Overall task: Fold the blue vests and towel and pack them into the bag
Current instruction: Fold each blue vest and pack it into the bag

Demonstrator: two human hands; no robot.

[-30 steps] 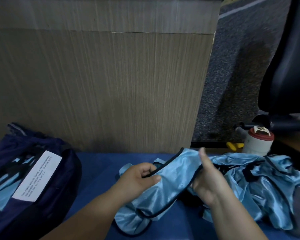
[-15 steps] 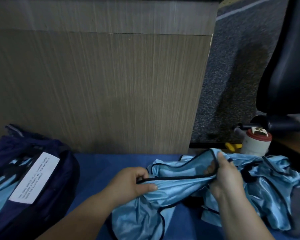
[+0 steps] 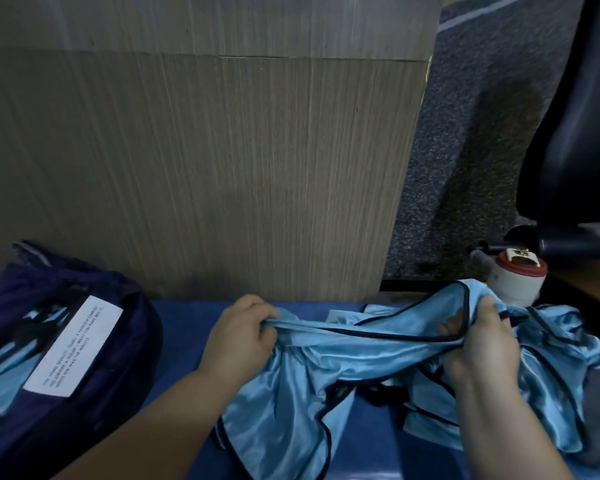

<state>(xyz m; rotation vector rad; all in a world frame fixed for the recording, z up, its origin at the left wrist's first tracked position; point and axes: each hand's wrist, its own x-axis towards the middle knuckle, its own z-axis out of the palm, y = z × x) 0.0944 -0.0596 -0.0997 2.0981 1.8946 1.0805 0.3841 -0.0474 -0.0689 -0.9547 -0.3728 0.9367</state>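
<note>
Blue shiny vest (image 3: 340, 365) hanging over the bench (image 3: 184, 327), pulled tight between left hand (image 3: 238, 332) and right hand (image 3: 478, 341), both gripping its top edge, probably to smooth it for folding. More vests (image 3: 568, 344) heaped right; bag (image 3: 125, 341) waiting left.

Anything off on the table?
Nothing spilled or damaged. The left hand and right hand hold one vest stretched between them; the rest sit in a crumpled pile. Only stray item: a red-lidded jar upright behind the pile.
</note>
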